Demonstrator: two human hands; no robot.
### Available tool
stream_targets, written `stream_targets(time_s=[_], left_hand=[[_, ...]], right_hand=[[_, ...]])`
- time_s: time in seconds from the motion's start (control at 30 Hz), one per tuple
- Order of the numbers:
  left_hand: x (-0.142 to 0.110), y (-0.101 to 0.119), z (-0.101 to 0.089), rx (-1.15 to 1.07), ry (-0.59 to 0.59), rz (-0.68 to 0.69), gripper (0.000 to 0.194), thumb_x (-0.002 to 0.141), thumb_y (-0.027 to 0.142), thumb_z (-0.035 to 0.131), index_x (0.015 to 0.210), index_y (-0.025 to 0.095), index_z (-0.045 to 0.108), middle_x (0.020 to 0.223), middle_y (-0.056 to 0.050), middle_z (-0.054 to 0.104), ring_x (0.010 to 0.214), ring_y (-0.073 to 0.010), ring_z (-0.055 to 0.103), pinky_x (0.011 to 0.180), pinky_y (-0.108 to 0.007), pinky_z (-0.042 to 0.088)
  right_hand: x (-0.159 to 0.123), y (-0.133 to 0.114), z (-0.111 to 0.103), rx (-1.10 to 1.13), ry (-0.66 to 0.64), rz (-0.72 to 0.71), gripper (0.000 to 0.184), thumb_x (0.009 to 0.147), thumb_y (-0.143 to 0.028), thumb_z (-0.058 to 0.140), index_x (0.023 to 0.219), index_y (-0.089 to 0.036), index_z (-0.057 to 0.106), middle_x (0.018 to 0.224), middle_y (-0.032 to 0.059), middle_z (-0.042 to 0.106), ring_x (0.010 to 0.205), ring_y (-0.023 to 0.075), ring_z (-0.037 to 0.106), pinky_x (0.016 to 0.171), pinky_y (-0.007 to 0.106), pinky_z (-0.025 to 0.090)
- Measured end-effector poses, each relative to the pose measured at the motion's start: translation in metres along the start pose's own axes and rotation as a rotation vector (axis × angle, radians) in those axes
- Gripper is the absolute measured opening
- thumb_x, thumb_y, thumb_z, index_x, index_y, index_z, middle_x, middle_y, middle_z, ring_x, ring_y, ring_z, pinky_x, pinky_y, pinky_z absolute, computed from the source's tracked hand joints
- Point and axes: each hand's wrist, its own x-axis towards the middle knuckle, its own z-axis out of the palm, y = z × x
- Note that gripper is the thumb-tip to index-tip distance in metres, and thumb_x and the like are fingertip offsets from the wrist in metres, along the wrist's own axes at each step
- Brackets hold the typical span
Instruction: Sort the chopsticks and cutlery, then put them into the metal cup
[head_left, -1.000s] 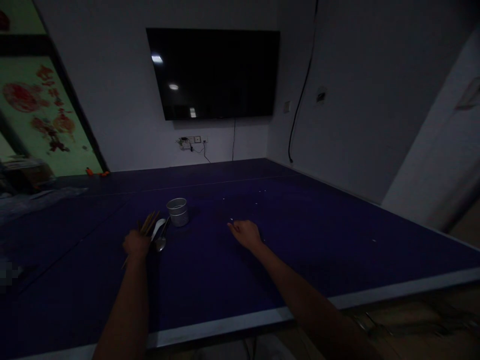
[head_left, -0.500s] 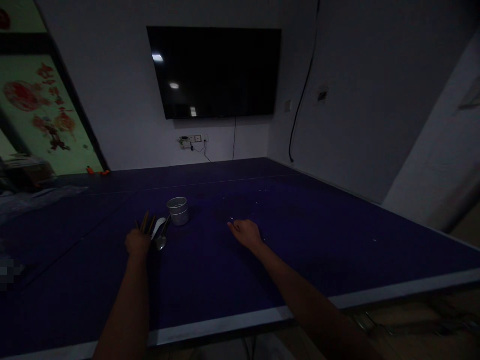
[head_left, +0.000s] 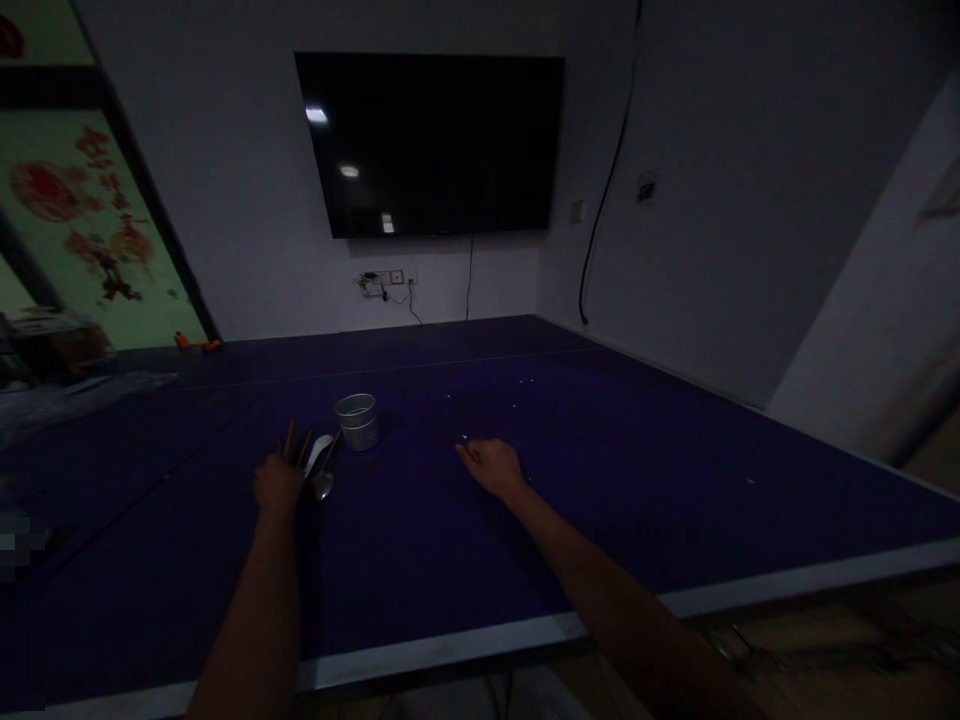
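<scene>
At the left of the purple table, my left hand (head_left: 277,483) is closed around thin brown sticks that look like chopsticks (head_left: 291,440); their ends stick out beyond the fingers. Right beside that hand lie a white spoon (head_left: 318,452) and a metal spoon (head_left: 323,485), close together. A silver metal cup (head_left: 358,424) stands upright just beyond the spoons. My right hand (head_left: 491,466) rests low over the table with its fingers curled in and the thumb to the left. I see nothing in it. A small white bit (head_left: 464,437) lies just past its thumb.
The purple table (head_left: 420,560) has a pale front edge and reaches the walls. Small white specks (head_left: 526,381) lie scattered on it. Clear plastic wrap (head_left: 90,392) and a box (head_left: 64,340) are at the far left. A television (head_left: 442,145) hangs on the wall.
My left hand has shifted very slightly to the right with the chopsticks. My right hand, the spoons and the cup stay where they were.
</scene>
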Motion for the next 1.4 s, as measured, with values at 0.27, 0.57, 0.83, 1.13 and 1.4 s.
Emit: stream_targets(time_s=[0.27, 0.57, 0.83, 1.13, 1.4], left_hand=[[-0.003, 0.005, -0.004, 0.09, -0.035, -0.02, 0.044, 0.076, 0.032, 0.051, 0.109, 0.002, 0.056, 0.103, -0.028, 0.063, 0.097, -0.0362, 0.062, 0.069, -0.039, 0.051], [-0.002, 0.005, -0.003, 0.094, -0.055, -0.028, 0.044, 0.072, 0.03, 0.056, 0.107, 0.002, 0.058, 0.102, -0.028, 0.063, 0.097, -0.0367, 0.062, 0.072, -0.039, 0.051], [-0.001, 0.005, -0.004, 0.131, -0.084, -0.015, 0.045, 0.069, 0.027, 0.057, 0.106, 0.002, 0.059, 0.099, -0.027, 0.065, 0.093, -0.0365, 0.063, 0.067, -0.038, 0.051], [-0.001, 0.005, -0.004, 0.116, -0.109, -0.039, 0.046, 0.068, 0.025, 0.058, 0.108, 0.003, 0.057, 0.101, -0.026, 0.064, 0.097, -0.0364, 0.062, 0.071, -0.039, 0.051], [-0.016, 0.016, -0.013, -0.124, 0.156, -0.06, 0.065, 0.069, 0.033, 0.062, 0.124, 0.005, 0.042, 0.119, -0.026, 0.052, 0.109, -0.0379, 0.054, 0.082, -0.046, 0.049]], right_hand=[[0.0, 0.0, 0.0, -0.008, 0.004, 0.0, 0.046, 0.092, -0.047, 0.035, 0.065, -0.019, 0.061, 0.065, 0.0028, 0.064, 0.057, 0.0127, 0.055, 0.049, 0.024, 0.022], [0.0, 0.0, 0.001, 0.007, -0.008, 0.002, 0.048, 0.092, -0.047, 0.033, 0.067, -0.02, 0.062, 0.064, 0.0031, 0.064, 0.058, 0.0125, 0.056, 0.05, 0.023, 0.024], [0.001, 0.001, 0.002, -0.016, -0.015, 0.003, 0.047, 0.092, -0.048, 0.033, 0.067, -0.02, 0.062, 0.064, 0.0028, 0.064, 0.055, 0.0125, 0.054, 0.049, 0.025, 0.02], [0.0, 0.0, 0.002, 0.001, 0.006, -0.004, 0.048, 0.093, -0.047, 0.033, 0.064, -0.02, 0.06, 0.061, 0.0018, 0.061, 0.054, 0.0116, 0.052, 0.049, 0.025, 0.019], [0.001, -0.001, 0.0, 0.009, -0.015, 0.004, 0.047, 0.092, -0.048, 0.034, 0.066, -0.02, 0.062, 0.064, 0.0029, 0.064, 0.056, 0.0123, 0.054, 0.049, 0.024, 0.021]])
